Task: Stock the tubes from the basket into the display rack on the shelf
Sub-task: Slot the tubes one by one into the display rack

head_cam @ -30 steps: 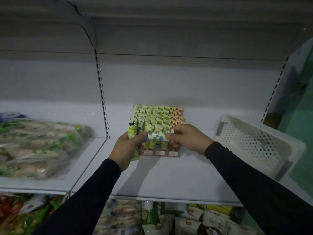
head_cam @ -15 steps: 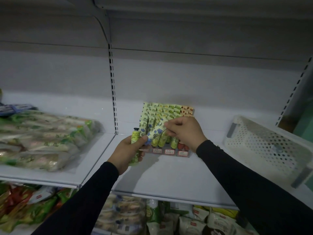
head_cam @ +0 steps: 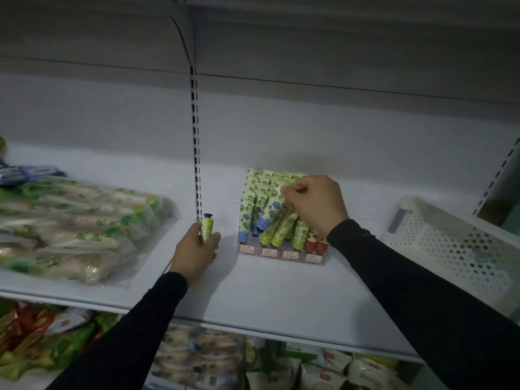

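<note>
We see the display rack [head_cam: 281, 220] on the white shelf [head_cam: 267, 294], roughly centre, packed with upright and leaning tubes: blue-flower ones on the left columns, green-patterned ones in the middle, red-based ones at the right front. Right hand [head_cam: 315, 204] is clenched over the rack's upper part, fingertips pinching the top of a blue-flower tube [head_cam: 271, 206] that sits tilted among the others, cap end down in the rack. Left hand [head_cam: 197, 249] is just left of the rack, near the shelf surface, wrapped around a green tube with black cap [head_cam: 206, 228], cap pointing up. Four small red-bordered price tags [head_cam: 280, 253] run along the rack's front edge; handwriting on them is too small to read. Tube print shows only floral patterns, and we can't make out any brand text. The white perforated basket [head_cam: 455, 243] sits at the right end of the shelf, well apart from the rack; we can't tell its contents. Bagged food packs [head_cam: 76, 229] lie on the neighbouring shelf section to the left; more packaged goods [head_cam: 202, 358] on the shelf below, labels unreadable.
</note>
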Tool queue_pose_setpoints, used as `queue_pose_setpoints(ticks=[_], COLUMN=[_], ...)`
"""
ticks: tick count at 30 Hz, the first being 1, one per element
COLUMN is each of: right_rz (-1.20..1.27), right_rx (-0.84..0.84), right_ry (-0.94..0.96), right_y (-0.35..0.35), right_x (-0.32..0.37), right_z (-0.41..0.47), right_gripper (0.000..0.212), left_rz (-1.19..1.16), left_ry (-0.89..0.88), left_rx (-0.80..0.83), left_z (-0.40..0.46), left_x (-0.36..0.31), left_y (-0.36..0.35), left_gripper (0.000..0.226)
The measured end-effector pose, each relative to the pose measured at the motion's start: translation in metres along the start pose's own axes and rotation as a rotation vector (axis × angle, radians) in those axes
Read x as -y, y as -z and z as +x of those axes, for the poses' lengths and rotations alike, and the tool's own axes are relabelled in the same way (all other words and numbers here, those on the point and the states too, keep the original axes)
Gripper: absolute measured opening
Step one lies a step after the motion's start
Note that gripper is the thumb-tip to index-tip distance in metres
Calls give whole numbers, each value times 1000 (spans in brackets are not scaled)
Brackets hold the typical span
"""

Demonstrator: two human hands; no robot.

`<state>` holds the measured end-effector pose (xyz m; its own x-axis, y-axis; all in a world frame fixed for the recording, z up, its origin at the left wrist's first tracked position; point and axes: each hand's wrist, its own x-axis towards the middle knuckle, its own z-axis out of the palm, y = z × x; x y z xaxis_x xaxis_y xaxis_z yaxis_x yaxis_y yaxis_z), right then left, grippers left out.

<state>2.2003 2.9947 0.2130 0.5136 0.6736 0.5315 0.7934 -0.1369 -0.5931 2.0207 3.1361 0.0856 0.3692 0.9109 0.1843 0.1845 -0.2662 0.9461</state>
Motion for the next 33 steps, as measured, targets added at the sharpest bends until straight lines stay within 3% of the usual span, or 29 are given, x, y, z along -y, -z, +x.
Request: queue_pose_setpoints(ticks=[9,33], right_rz=[-107,-414], right_rx=[-13,117], right_ry=[61,105], right_y=[-20,-58], right_x=[-1,6], right_z=[8,10], right_gripper=[35,46], left_rz=[106,68], left_ry=[-69,-56], left_rx=[-92,-78], left_z=[-6,-5], left_x=[13,19], left_y=[-5,-3], left_gripper=[10,13])
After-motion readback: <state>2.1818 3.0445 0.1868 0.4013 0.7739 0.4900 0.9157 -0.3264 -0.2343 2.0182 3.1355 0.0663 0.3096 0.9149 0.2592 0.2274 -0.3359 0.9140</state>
